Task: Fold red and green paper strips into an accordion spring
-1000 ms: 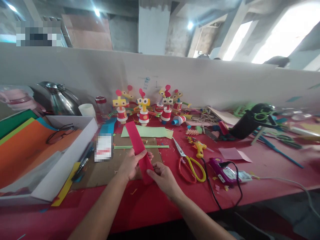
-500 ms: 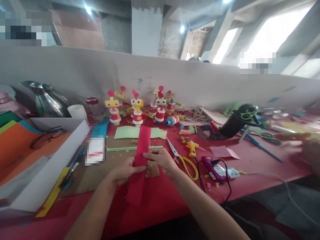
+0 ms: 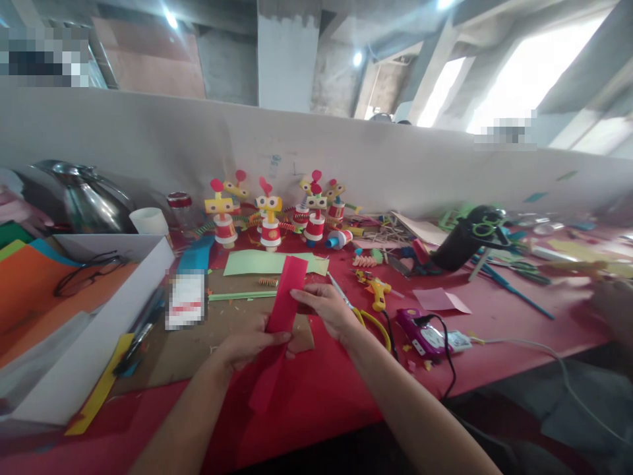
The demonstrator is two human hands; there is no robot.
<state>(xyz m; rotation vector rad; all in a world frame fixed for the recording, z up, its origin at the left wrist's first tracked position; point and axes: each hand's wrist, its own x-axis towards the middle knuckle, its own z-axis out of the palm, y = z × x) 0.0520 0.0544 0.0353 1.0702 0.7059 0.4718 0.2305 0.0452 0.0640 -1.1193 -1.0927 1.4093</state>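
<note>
A long red paper strip is held between both hands above the red table. My left hand pinches its middle, with the lower end hanging toward the table's near edge. My right hand grips the strip's right edge higher up, fingers closed on it. Beneath them lies a brown cardboard mat. Just right of my right hand lie scissors with yellow handles.
Paper robot figures stand at the back by the grey partition. A white box with coloured sheets and glasses sits left. A green sheet, a glue gun, a purple power strip with cords and craft clutter lie right.
The strip has swung from leaning left to leaning right. My right hand moved from its lower end up to its upper right edge; the left hand slid to the middle.
</note>
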